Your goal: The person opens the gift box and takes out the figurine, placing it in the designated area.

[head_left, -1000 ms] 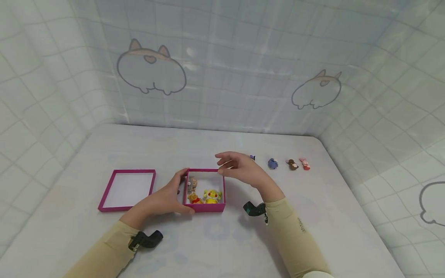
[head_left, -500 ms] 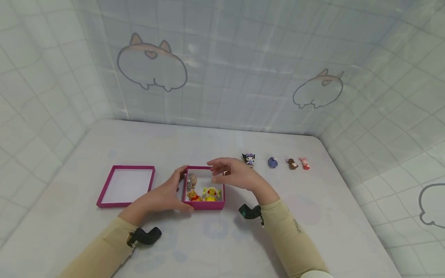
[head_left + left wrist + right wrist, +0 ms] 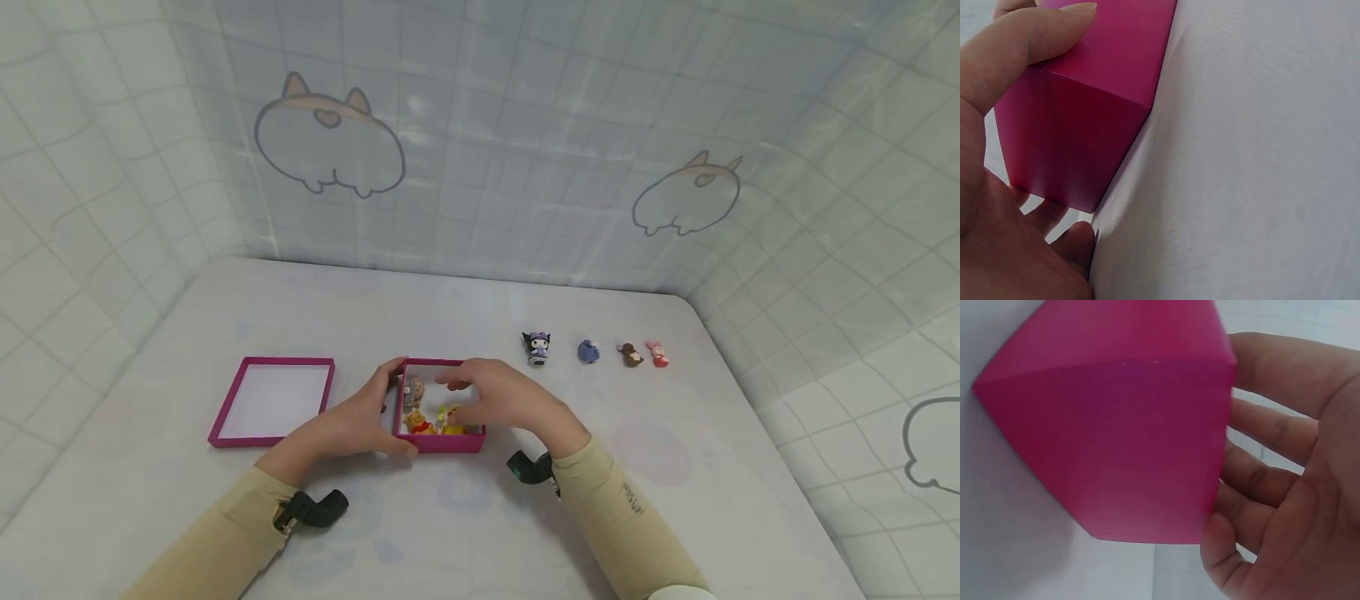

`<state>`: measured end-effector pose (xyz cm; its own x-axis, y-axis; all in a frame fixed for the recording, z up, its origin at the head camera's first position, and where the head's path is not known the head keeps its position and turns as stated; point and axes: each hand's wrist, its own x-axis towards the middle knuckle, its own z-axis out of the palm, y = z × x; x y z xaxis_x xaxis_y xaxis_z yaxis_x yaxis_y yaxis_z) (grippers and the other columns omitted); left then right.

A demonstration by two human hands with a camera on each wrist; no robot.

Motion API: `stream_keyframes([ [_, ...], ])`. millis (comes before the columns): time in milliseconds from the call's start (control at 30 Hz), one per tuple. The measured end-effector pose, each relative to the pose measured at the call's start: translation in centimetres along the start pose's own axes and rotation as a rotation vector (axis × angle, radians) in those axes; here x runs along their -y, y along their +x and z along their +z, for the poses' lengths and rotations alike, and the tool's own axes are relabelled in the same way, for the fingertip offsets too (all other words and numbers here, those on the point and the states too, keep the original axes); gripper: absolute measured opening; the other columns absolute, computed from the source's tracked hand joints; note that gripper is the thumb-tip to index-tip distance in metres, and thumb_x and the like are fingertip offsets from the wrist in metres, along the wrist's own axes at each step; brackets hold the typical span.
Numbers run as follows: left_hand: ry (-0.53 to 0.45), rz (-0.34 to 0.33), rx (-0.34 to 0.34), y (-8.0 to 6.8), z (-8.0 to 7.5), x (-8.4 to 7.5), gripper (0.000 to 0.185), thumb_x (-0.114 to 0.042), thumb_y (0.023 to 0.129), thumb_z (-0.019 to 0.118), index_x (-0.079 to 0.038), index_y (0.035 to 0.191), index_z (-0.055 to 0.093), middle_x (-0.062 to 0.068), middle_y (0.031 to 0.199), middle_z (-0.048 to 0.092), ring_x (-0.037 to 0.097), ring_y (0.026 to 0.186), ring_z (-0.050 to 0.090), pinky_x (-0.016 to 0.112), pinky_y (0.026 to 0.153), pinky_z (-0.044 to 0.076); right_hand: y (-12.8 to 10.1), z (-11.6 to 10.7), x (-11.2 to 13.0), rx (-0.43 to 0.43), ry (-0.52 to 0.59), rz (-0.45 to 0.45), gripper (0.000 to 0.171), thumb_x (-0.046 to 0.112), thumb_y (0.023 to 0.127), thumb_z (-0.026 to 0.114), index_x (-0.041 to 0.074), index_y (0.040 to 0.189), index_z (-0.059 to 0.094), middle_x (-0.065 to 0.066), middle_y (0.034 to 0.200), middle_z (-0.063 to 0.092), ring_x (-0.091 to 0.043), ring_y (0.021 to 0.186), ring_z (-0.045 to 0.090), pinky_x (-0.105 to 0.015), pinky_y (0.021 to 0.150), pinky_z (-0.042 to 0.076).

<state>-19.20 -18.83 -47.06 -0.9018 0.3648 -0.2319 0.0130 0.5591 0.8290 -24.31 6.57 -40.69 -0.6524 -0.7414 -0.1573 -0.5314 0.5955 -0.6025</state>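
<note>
An open magenta box (image 3: pixel 448 444) stands mid-table with small toy figurines inside. Along its left wall lies a grey-and-brown figurine (image 3: pixel 413 390). Near the front are a yellow bear figurine in a red top (image 3: pixel 420 424) and a bright yellow figurine (image 3: pixel 452 430), partly covered by my right thumb. My left hand (image 3: pixel 351 427) grips the box's left side, thumb on the front wall (image 3: pixel 1110 56) and fingers round the back. Over the right wall reaches my right hand (image 3: pixel 513 398), fingers spread above the inside. In the right wrist view, the box wall (image 3: pixel 1147 450) hides its fingertips.
A magenta-rimmed white lid (image 3: pixel 327 392) lies left of the box. To the back right sit a black-and-white figurine (image 3: pixel 537 347), a blue one (image 3: pixel 588 352), a brown one (image 3: pixel 631 355) and a pink-and-red one (image 3: pixel 657 353). Tile-patterned curtains (image 3: pixel 480 167) enclose the table.
My right hand has moved left and down, from beside the box's back right corner into the box by the yellow figurine. The black-and-white figurine is now uncovered. My left hand keeps its grip.
</note>
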Motion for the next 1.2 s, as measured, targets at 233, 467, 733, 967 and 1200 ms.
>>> stream_keyframes([
  [233, 0.005, 0.005, -0.002, -0.1, 0.0, -0.1, 0.133, -0.049, 0.062, 0.091, -0.023, 0.157, 0.001, 0.01, 0.162, 0.011, 0.033, 0.147, 0.016, 0.062, 0.11, 0.027, 0.4, 0.7, 0.3, 0.05, -0.107, 0.011, 0.05, 0.024, 0.084, 0.08, 0.012, 0.13, 0.065, 0.002, 0.121, 0.066, -0.011, 0.109, 0.059, -0.027, 0.089, 0.051],
  [467, -0.004, 0.009, 0.003, -0.1, 0.0, -0.1, 0.134, -0.05, 0.061, 0.091, -0.023, 0.157, 0.0, 0.011, 0.162, 0.01, 0.034, 0.147, 0.015, 0.062, 0.109, 0.029, 0.6, 1.1, 0.2, 0.057, -0.174, 0.011, 0.049, 0.026, 0.084, 0.08, 0.013, 0.129, 0.066, 0.005, 0.116, 0.066, -0.01, 0.104, 0.061, -0.025, 0.086, 0.051],
  [733, -0.017, 0.018, 0.006, 0.0, 0.0, 0.2, 0.133, -0.048, 0.062, 0.091, -0.024, 0.156, 0.0, 0.009, 0.162, 0.01, 0.032, 0.146, 0.019, 0.055, 0.11, 0.033, 0.9, 1.5, 0.0, -0.032, -0.24, 0.004, 0.053, 0.035, 0.085, 0.079, 0.013, 0.132, 0.064, 0.003, 0.116, 0.064, -0.01, 0.099, 0.057, -0.031, 0.085, 0.051],
  [967, -0.013, 0.019, 0.007, 0.1, 0.1, 0.2, 0.134, -0.05, 0.061, 0.092, -0.025, 0.156, 0.0, 0.008, 0.162, 0.01, 0.031, 0.146, 0.019, 0.057, 0.109, 0.032, 0.5, 1.6, 0.5, 0.01, -0.435, 0.028, 0.062, 0.043, 0.083, 0.078, 0.019, 0.137, 0.06, 0.002, 0.128, 0.06, -0.015, 0.114, 0.052, -0.042, 0.09, 0.046],
  [1200, -0.017, 0.036, 0.005, 0.0, 0.1, 0.3, 0.134, -0.048, 0.062, 0.091, -0.023, 0.156, 0.0, 0.01, 0.162, 0.01, 0.033, 0.146, 0.017, 0.058, 0.11, 0.031, 0.4, 1.9, 0.8, 0.027, -0.498, 0.055, 0.063, 0.045, 0.082, 0.078, 0.021, 0.138, 0.06, 0.004, 0.125, 0.063, -0.019, 0.118, 0.049, -0.043, 0.093, 0.044],
])
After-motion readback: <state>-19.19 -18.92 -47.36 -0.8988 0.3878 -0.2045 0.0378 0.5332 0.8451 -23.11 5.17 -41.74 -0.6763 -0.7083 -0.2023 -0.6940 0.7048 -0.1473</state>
